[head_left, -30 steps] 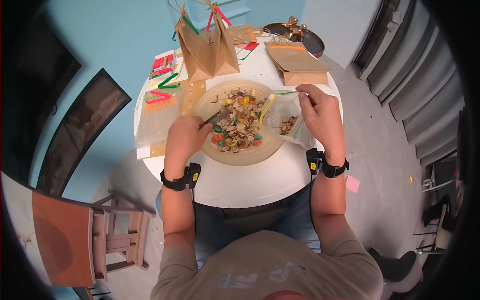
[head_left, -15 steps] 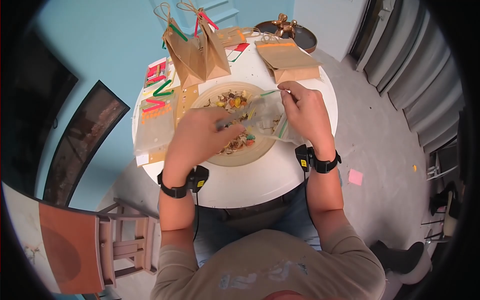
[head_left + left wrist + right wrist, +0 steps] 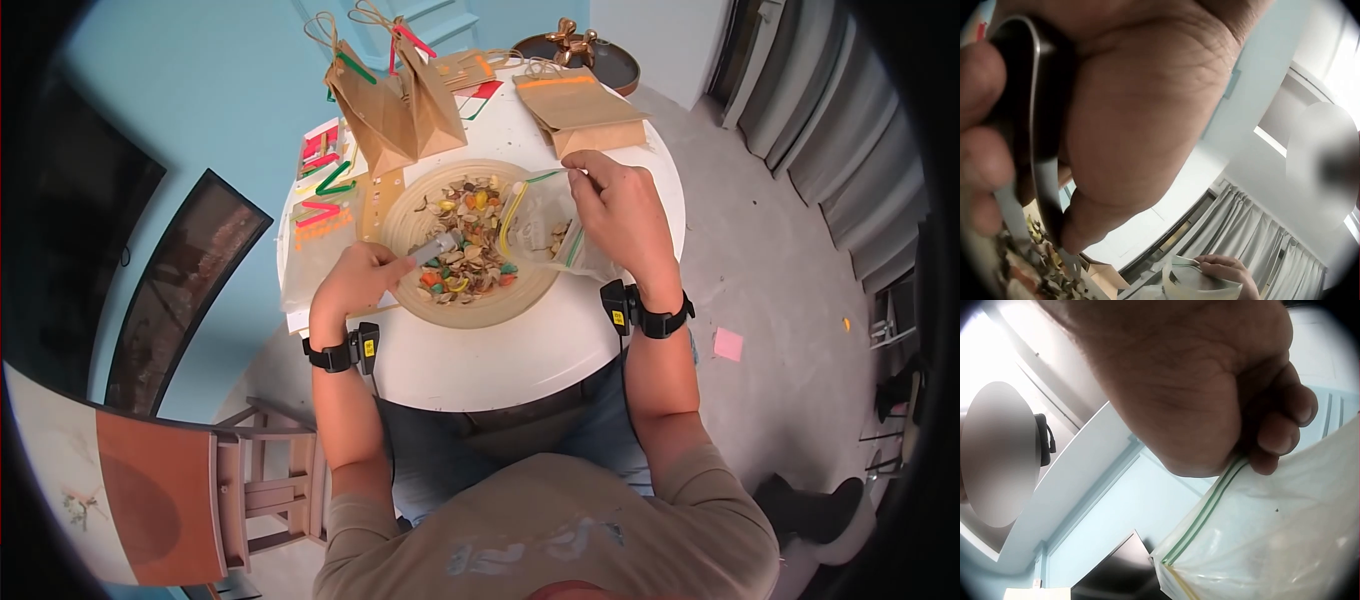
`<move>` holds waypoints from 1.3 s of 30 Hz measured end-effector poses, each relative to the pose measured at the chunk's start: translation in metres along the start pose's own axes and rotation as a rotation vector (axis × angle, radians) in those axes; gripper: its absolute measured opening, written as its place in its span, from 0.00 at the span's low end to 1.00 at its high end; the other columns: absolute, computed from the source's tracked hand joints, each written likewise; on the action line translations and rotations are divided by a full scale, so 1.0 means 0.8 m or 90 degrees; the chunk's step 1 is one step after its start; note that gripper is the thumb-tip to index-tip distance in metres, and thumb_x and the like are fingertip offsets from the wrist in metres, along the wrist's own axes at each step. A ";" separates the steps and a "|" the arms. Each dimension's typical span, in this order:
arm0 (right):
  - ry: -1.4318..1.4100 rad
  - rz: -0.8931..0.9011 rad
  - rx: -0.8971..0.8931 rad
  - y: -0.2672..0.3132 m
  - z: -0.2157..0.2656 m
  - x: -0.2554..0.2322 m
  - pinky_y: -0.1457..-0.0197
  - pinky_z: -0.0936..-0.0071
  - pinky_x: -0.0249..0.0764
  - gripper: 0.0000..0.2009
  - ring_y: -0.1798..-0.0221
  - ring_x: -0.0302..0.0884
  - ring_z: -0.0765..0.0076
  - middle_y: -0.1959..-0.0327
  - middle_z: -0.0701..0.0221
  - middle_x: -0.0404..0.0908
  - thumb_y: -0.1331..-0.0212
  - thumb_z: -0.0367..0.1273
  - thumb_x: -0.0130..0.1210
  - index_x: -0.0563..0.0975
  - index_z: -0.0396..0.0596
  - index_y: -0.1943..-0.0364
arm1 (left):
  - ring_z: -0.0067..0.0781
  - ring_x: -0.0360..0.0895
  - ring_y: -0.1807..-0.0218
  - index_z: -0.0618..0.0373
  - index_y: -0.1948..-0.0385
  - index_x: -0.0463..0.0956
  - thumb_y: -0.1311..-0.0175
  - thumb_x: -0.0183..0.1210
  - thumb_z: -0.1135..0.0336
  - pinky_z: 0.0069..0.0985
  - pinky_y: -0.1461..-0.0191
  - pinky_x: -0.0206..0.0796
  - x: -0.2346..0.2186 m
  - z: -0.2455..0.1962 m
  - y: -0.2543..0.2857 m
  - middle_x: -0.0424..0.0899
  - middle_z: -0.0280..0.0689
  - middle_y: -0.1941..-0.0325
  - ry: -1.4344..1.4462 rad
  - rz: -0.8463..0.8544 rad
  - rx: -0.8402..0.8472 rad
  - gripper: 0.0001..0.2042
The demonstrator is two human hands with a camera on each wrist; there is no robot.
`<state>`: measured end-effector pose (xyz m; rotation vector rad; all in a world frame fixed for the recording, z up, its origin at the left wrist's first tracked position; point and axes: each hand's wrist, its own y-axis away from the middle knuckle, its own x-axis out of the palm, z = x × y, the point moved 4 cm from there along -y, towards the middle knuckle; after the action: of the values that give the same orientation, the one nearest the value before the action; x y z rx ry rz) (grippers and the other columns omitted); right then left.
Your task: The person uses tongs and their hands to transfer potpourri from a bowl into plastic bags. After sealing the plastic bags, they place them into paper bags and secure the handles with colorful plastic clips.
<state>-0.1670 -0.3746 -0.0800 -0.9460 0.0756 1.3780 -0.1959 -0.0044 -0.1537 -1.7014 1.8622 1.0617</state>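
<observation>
My left hand (image 3: 355,282) holds metal tongs (image 3: 437,247), their tips over the potpourri (image 3: 470,268) of dried petals and coloured pieces. This lies heaped on a round, pale plate (image 3: 500,312). In the left wrist view the bent end of the tongs (image 3: 1044,94) sits inside the hand, with the arms pointing down at the petals. My right hand (image 3: 628,215) pinches the upper edge of a clear zip bag (image 3: 540,212) at the plate's right side. Some potpourri shows inside the bag, whose mouth faces the plate. Green and yellow zip strips (image 3: 1204,515) run along its edge.
Two upright brown paper bags (image 3: 380,110) stand behind the plate, and another paper bag (image 3: 580,105) lies at the back right. Left of the plate are clear packets (image 3: 322,255), green and pink strips (image 3: 320,212) and a small box (image 3: 322,145). The white table edge (image 3: 480,395) is nearest my body.
My left hand swung right with the tongs to the bag's mouth, then came back left over the plate. The right hand keeps its pinch on the bag, almost in place.
</observation>
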 end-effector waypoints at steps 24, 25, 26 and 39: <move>-0.001 0.007 0.008 -0.001 0.001 -0.002 0.51 0.51 0.85 0.12 0.60 0.91 0.37 0.64 0.47 0.91 0.25 0.30 0.61 0.91 0.37 0.49 | 0.32 0.75 0.76 0.67 0.61 0.92 0.28 0.74 0.62 0.35 0.67 0.69 0.047 -0.052 0.014 0.83 0.44 0.79 -0.104 -0.060 0.169 0.13; 0.001 0.008 0.011 -0.001 0.001 -0.002 0.51 0.51 0.85 0.12 0.60 0.91 0.37 0.64 0.47 0.91 0.25 0.30 0.61 0.91 0.37 0.49 | 0.31 0.75 0.76 0.67 0.61 0.93 0.28 0.74 0.62 0.35 0.67 0.68 0.047 -0.053 0.015 0.82 0.43 0.79 -0.101 -0.063 0.173 0.13; 0.002 0.007 0.011 -0.001 0.001 -0.002 0.51 0.51 0.85 0.12 0.60 0.92 0.37 0.64 0.47 0.91 0.25 0.30 0.61 0.91 0.37 0.49 | 0.34 0.77 0.76 0.67 0.61 0.93 0.27 0.74 0.61 0.36 0.67 0.69 0.047 -0.052 0.016 0.83 0.46 0.79 -0.087 -0.060 0.173 0.13; 0.002 0.008 0.007 -0.002 -0.002 0.000 0.49 0.49 0.86 0.13 0.59 0.91 0.37 0.63 0.47 0.92 0.25 0.31 0.60 0.91 0.38 0.49 | 0.21 0.69 0.74 0.69 0.64 0.89 0.26 0.74 0.62 0.31 0.68 0.63 -0.033 -0.086 0.063 0.79 0.36 0.79 -0.058 -0.139 0.181 0.15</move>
<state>-0.1649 -0.3753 -0.0804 -0.9407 0.0916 1.3863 -0.2266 -0.0400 -0.0780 -1.6159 1.6378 0.7371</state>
